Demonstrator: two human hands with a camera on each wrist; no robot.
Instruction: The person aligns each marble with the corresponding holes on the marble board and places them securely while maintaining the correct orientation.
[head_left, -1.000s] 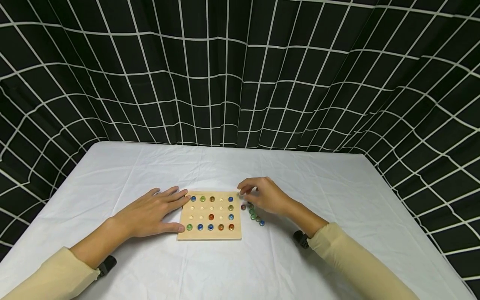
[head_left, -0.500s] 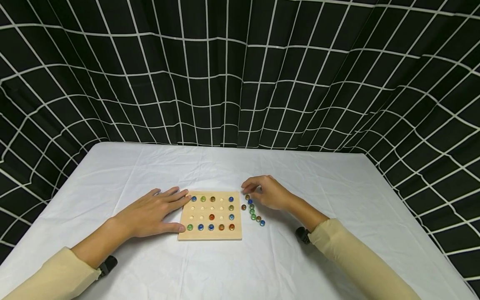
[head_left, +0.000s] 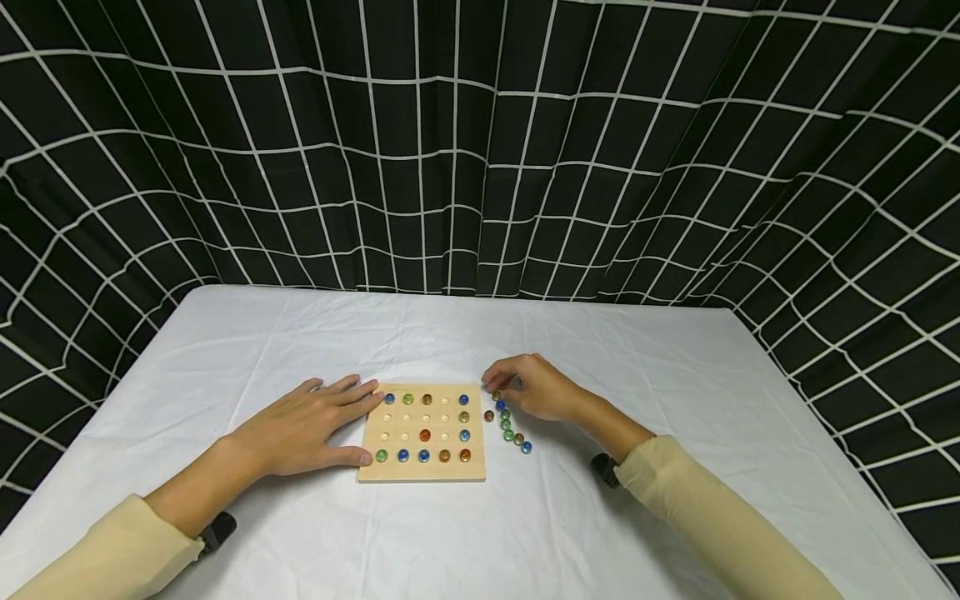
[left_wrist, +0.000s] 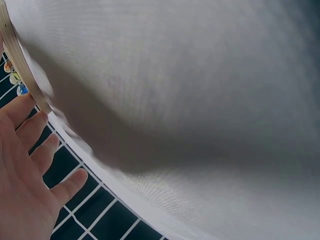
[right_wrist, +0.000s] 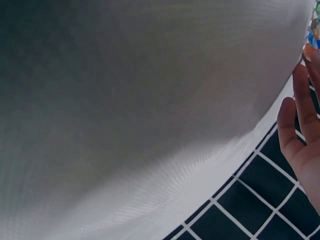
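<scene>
Wooden board [head_left: 422, 474] sits mid-counter [head_left: 615, 367], bottom row full, upper three rows part-filled with marbles [head_left: 425, 436]. Left hand [head_left: 318, 422] at board's 9 o'clock, spread flat, fingers and thumb touching its left edge. Right hand [head_left: 543, 389] at board's 2 o'clock, fingers bent down by the far end of a curving line of loose marbles [head_left: 506, 425], which lies at board's 3 o'clock; can't tell if it pinches one. Single reddish-brown marble [head_left: 489, 416] between line and board. Grid-patterned curtain [head_left: 420, 192] at 12 o'clock.
</scene>
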